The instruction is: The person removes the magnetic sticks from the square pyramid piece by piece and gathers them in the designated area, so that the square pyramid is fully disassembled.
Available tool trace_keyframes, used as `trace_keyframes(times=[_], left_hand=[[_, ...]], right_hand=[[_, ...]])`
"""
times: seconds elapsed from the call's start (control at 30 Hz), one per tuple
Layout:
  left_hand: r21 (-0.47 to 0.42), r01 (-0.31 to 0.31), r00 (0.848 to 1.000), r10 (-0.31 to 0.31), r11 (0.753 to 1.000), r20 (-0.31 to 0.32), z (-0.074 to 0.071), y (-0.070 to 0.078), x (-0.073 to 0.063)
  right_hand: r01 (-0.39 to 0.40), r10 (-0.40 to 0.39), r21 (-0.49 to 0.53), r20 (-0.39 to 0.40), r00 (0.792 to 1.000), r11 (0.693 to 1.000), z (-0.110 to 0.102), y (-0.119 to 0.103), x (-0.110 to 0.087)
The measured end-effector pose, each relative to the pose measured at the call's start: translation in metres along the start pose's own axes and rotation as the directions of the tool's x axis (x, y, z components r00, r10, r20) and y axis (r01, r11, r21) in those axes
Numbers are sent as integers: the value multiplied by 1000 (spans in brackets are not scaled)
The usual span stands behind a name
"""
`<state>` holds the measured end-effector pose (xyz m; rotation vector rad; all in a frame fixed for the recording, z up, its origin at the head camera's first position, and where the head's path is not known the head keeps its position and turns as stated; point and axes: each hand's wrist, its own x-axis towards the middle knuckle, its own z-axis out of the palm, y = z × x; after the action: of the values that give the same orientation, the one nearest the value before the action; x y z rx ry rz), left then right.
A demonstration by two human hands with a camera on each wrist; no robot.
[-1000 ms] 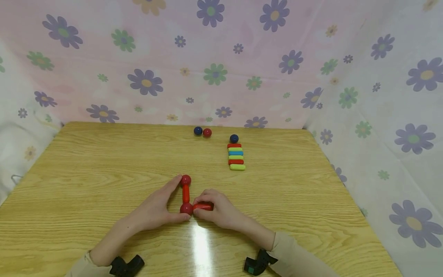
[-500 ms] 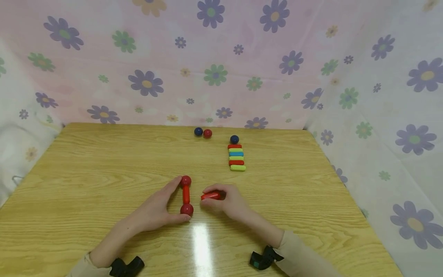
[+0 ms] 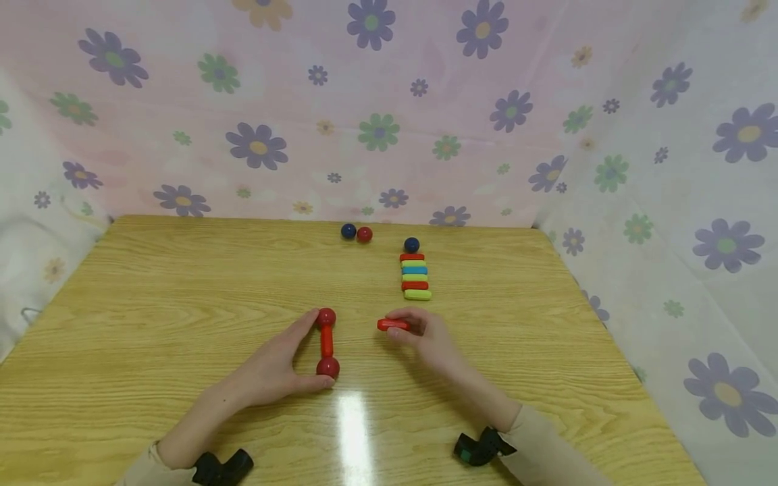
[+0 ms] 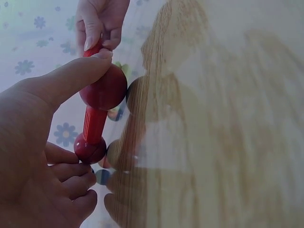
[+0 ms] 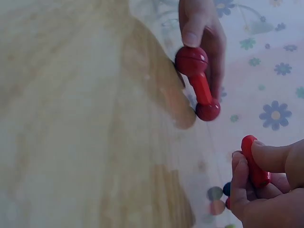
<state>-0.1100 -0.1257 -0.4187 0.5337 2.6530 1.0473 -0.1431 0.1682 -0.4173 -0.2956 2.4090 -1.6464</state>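
A red rod (image 3: 327, 341) joins two dark red balls, a far ball (image 3: 327, 316) and a near ball (image 3: 328, 367), and the piece lies on the table. My left hand (image 3: 267, 371) holds it end to end, thumb at the near ball and a fingertip at the far one. To the right, my right hand (image 3: 428, 341) pinches another red rod (image 3: 387, 325) between thumb and fingers, apart from the joined piece. In the right wrist view that pinched rod (image 5: 257, 166) is partly covered by the thumb and fingers.
At the back of the wooden table (image 3: 213, 270) sit a blue ball (image 3: 348, 231) and a red ball (image 3: 365, 234) side by side. Another blue ball (image 3: 411, 244) tops a column of several red, yellow-green and blue rods (image 3: 415, 278). Flowered cloth (image 3: 377, 135) hangs behind.
My right hand has drawn the red rod away from the near ball, moving right and toward the back. My left hand and the joined piece have stayed in place.
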Motion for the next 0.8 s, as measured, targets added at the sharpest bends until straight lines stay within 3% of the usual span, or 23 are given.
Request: trace_keyframes(times=[0.2,0.57,0.8], left_hand=[[-5,-3,1000,3,1000,8,0,0,0],[-6,-4,1000,4,1000,5,-1,0,-1],[-11,-9,1000,9,1000,8,-1,0,-1]], right_hand=[[-30,31,31,-50,998,999,-16,0,1],[-16,6,-61,-161,987,998,-40,12,10],[-64,33,-110,-265,964,992,-47,17,15]])
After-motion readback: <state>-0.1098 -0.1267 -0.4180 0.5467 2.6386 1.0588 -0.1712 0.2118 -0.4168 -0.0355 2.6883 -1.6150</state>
